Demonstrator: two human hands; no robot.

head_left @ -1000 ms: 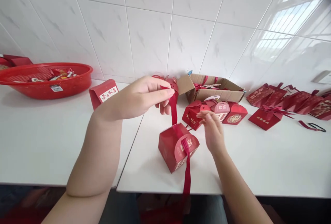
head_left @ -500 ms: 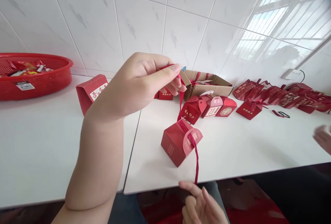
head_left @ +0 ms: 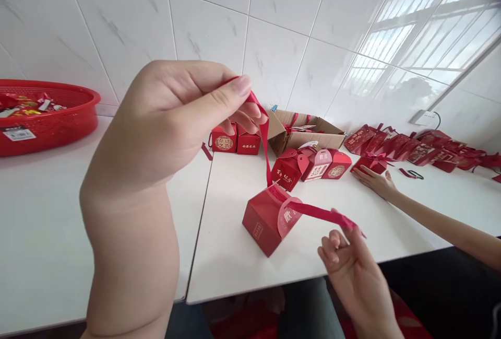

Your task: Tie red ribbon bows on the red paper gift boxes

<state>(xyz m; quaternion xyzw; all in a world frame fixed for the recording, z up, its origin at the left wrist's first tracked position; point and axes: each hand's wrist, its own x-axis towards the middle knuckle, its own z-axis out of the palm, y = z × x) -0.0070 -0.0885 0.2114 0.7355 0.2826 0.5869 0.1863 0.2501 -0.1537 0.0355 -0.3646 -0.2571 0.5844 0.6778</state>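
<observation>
A red gift box (head_left: 263,220) with a rounded, printed flap sits on the white table near its front edge. A red ribbon (head_left: 313,210) runs across its top, with one end drawn to each side. Raised above and left of the box, my left hand (head_left: 195,104) pinches one ribbon end between thumb and fingers. My right hand (head_left: 354,271), low at the right, pinches the other end between thumb and index finger, its remaining fingers curled. Both ribbon lengths are off the table, and neither hand touches the box itself.
Several red gift boxes (head_left: 289,169) stand behind, by an open cardboard box (head_left: 313,138). At left is a red basket (head_left: 47,130) of wrapped sweets. Another person's hand (head_left: 376,182) touches a bowed box (head_left: 370,164). More boxes (head_left: 422,151) line the wall; scissors (head_left: 412,174) lie nearby.
My right hand has risen to the right and taken the hanging ribbon end, pulling it out sideways. My left hand has moved up and left. The other person's hand has reached a box.
</observation>
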